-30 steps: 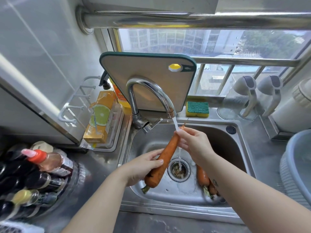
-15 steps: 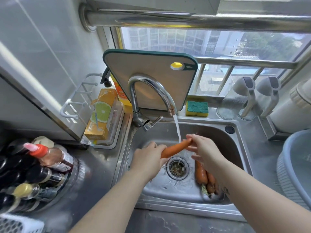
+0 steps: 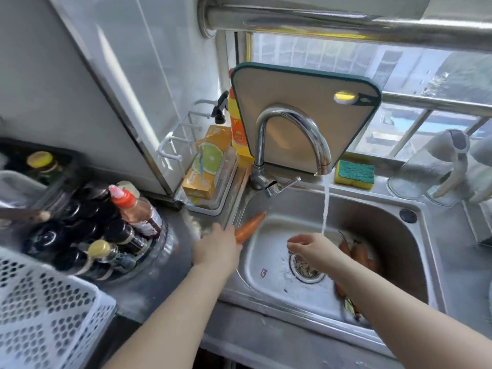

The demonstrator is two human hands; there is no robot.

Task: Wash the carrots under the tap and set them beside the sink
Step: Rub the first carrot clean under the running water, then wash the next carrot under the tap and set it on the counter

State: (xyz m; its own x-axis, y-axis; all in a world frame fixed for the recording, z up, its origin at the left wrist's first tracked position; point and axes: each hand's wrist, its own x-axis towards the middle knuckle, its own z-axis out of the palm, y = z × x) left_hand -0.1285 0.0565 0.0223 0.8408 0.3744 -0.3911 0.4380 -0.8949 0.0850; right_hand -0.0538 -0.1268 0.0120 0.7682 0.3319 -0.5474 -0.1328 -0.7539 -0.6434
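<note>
My left hand grips an orange carrot by its thick end, over the left rim of the steel sink, tip pointing up and right. My right hand hangs over the drain with loosely curled fingers and holds nothing. Water runs from the curved tap and falls just behind that hand. Other carrots lie at the right side of the basin, partly hidden by my right forearm.
A cluster of sauce bottles stands on the counter left of the sink, with a white perforated basket nearer me. A cutting board leans behind the tap. A sponge and a soap tray sit on the back ledge.
My right hand has let go of the carrot's tip. My left hand has carried the carrot out of the stream to the sink's left rim. The view has swung left.
</note>
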